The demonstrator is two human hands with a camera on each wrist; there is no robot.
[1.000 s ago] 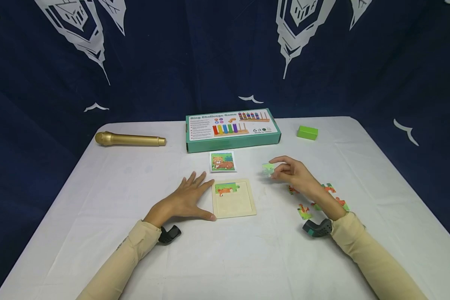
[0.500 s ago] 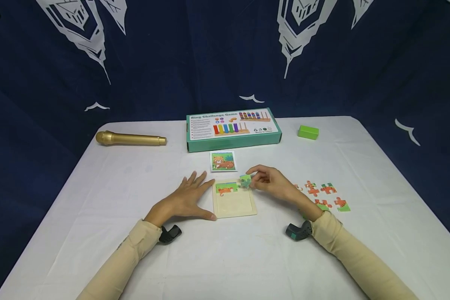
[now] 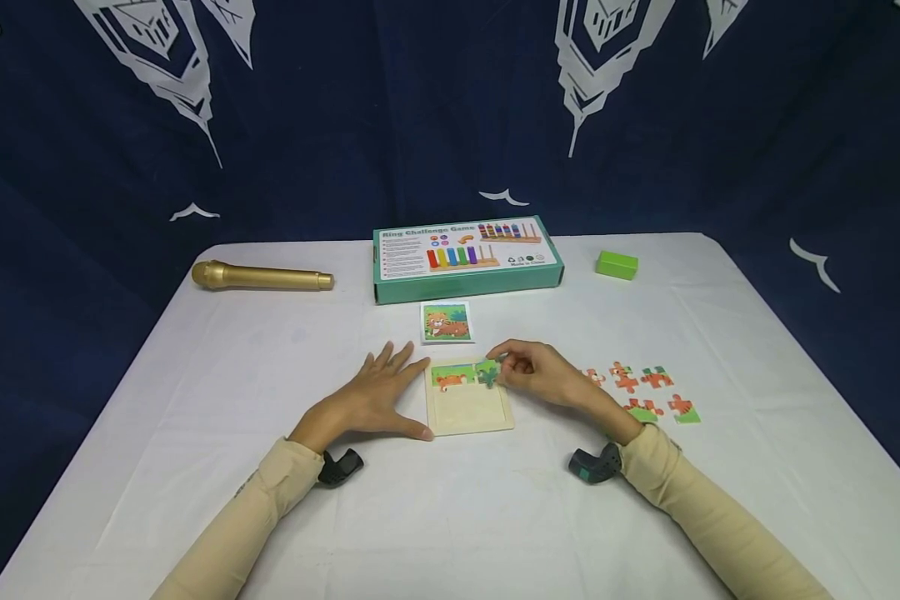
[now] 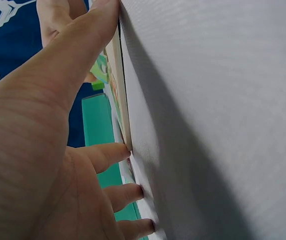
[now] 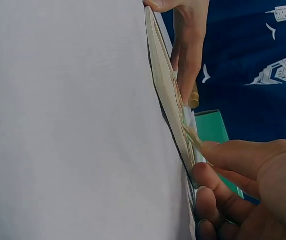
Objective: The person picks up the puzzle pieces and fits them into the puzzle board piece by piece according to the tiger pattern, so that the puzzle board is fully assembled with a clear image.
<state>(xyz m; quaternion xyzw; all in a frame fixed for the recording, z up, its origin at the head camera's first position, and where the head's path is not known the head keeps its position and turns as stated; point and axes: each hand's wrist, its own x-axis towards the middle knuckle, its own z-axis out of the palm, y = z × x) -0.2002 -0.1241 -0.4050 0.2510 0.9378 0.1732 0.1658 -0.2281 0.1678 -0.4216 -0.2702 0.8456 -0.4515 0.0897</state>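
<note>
Head view: we see the left hand point(image 3: 366, 402), its grip spread wide, against the wooden puzzle tray point(image 3: 469, 413); the right hand point(image 3: 537, 371) has its grip pinched on a green jigsaw piece point(image 3: 487, 372) at the tray's far right corner. Left wrist: we see that hand touching the tray's side. Right wrist: we see the piece tilted.
</note>
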